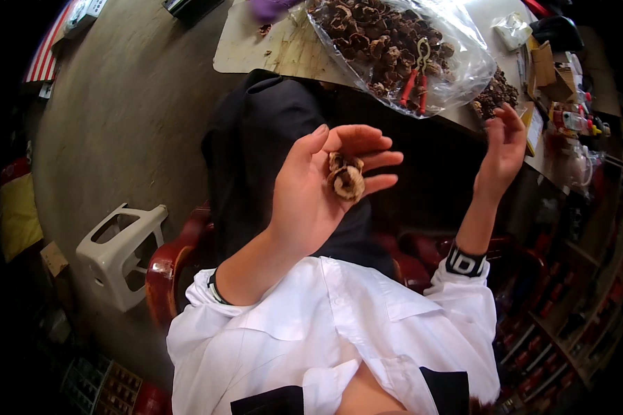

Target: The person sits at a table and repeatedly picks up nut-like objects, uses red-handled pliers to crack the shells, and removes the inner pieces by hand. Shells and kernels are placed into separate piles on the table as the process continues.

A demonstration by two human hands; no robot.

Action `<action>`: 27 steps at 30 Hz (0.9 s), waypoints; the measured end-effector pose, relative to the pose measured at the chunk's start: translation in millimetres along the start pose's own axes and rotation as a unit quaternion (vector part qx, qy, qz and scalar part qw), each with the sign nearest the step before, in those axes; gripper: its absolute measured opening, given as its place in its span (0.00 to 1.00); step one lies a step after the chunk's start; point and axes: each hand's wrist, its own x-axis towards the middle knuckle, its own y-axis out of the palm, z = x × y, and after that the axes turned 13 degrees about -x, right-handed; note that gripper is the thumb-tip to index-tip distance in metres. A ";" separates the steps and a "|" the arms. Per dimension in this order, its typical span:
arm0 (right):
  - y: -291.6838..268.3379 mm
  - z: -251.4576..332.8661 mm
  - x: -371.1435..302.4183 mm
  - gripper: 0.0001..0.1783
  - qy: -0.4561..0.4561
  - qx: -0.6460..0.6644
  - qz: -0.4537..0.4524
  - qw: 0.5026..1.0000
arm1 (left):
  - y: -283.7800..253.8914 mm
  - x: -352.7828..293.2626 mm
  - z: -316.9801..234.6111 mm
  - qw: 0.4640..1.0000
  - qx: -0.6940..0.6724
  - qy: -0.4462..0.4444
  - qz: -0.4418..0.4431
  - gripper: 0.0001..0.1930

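My left hand (303,187) is palm up above my lap, with its fingers spread. Brown, rough pieces of a cracked nut (348,182) lie in it, pale on the inside, against the palm and the base of the fingers. My right hand (502,153) is raised near the table's right side, fingers apart and slightly bent, with nothing visible in it. Just beyond its fingertips lies a heap of small dark brown pieces (497,95). A clear plastic bag (467,69) on the table holds many brown shell pieces (377,41). Red-handled nutcracker pliers (415,83) rest on top of them.
The pale table (242,52) runs across the top, a purple item (270,10) at its far edge. Cardboard (552,72) and bottles (576,119) crowd the right. A white plastic stool (118,256) stands left of my dark red chair (173,270).
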 end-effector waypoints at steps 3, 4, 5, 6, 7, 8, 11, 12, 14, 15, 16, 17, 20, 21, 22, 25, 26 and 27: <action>22.8 54.9 -54.5 0.25 -0.103 0.055 0.155 0.981 | -1.7 4.6 4.8 1.000 0.015 0.017 -0.011 0.25; 27.9 64.7 -65.7 0.28 -0.134 0.069 0.214 0.965 | -1.8 4.7 6.7 0.999 0.018 0.025 -0.018 0.25; 29.9 73.0 -73.5 0.28 -0.147 0.050 0.261 0.953 | -1.9 4.6 7.5 0.999 0.018 0.023 -0.017 0.24; 33.4 81.7 -79.3 0.27 -0.135 0.041 0.298 0.944 | -0.7 5.2 8.4 1.000 0.024 0.019 -0.009 0.24; 38.4 83.4 -83.1 0.26 -0.144 0.021 0.295 0.944 | 1.1 5.0 8.8 0.999 0.029 0.015 -0.002 0.24; 43.0 83.4 -86.5 0.25 -0.155 0.003 0.293 0.943 | 1.8 4.1 8.3 0.999 0.034 0.017 0.004 0.24; 48.4 83.6 -94.9 0.24 -0.028 0.079 0.292 0.953 | -0.8 0.3 7.5 0.998 0.041 0.032 0.026 0.22; 50.2 85.7 -96.9 0.22 -0.008 0.102 0.283 0.953 | -1.2 -1.6 7.6 0.998 0.045 0.038 0.029 0.21; 53.8 91.0 -101.3 0.19 0.031 0.148 0.263 0.953 | 2.0 -5.4 9.2 0.992 0.108 0.055 0.034 0.18; 57.1 92.9 -106.0 0.15 0.066 0.186 0.240 0.951 | 3.4 -6.8 10.3 0.988 0.140 0.062 0.038 0.17; 61.2 93.5 -112.1 0.11 0.100 0.223 0.216 0.945 | 2.9 -7.9 11.8 0.987 0.139 0.074 0.037 0.17; 63.4 92.9 -115.8 0.09 0.134 0.259 0.191 0.937 | 2.0 -8.7 13.0 0.986 0.138 0.086 0.037 0.16; 56.5 82.9 -117.1 0.14 0.177 0.307 0.301 0.886 | -10.4 -4.3 15.7 0.946 0.263 0.170 0.090 0.15; 56.4 83.4 -118.4 0.23 0.191 0.248 0.343 0.886 | -13.8 -2.9 16.0 0.917 0.323 0.205 0.115 0.15; 57.5 87.6 -119.0 0.24 0.211 0.249 0.369 0.870 | -14.2 -3.7 15.9 0.915 0.336 0.191 0.113 0.15; 64.9 91.2 -122.2 0.22 0.213 0.277 0.338 0.874 | -13.1 -0.7 18.5 0.904 0.364 0.188 0.119 0.13; 67.9 89.3 -123.2 0.22 0.211 0.283 0.326 0.877 | -12.7 1.1 18.0 0.922 0.334 0.169 0.096 0.13; 70.4 86.9 -123.8 0.22 0.208 0.288 0.313 0.881 | -11.6 2.7 17.5 0.938 0.305 0.150 0.073 0.13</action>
